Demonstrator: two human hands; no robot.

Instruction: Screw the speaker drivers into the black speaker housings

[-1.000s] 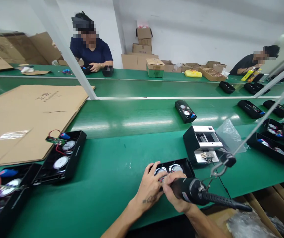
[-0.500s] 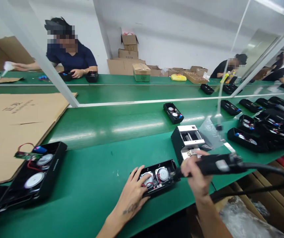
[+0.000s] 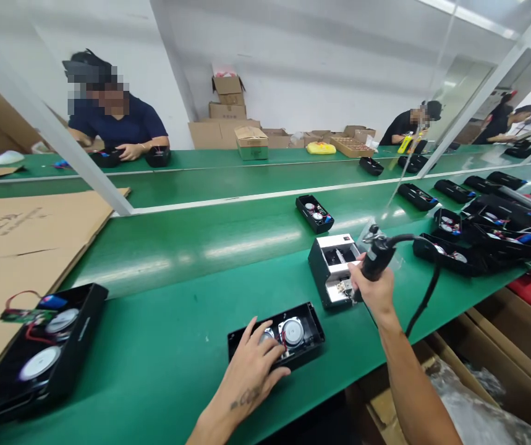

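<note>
My left hand (image 3: 251, 368) lies with spread fingers over the left part of a black speaker housing (image 3: 312, 345), partly covering one of its round speakers. The other speaker (image 3: 292, 332) shows beside my fingertips, with red wires next to it. In my right hand (image 3: 379, 293) is a black electric screwdriver (image 3: 377, 258), its cable running off to the right. The screwdriver is at the front right of a black and silver screw feeder (image 3: 321, 272); its tip is hidden or too small to make out. Another open speaker housing (image 3: 73, 349) with a green circuit board (image 3: 26, 316) is at the left.
Another speaker housing (image 3: 314, 214) sits on the green surface beyond the feeder. Several more housings (image 3: 450, 256) crowd the right side. A cardboard sheet (image 3: 38, 247) covers the left. Open cartons (image 3: 510, 346) stand below the bench edge at right. Co-workers sit across the line.
My right hand has moved the screwdriver from the housing's right end up to the screw feeder and tilted it more upright. My left hand has stayed on the housing. The view has shifted slightly.
</note>
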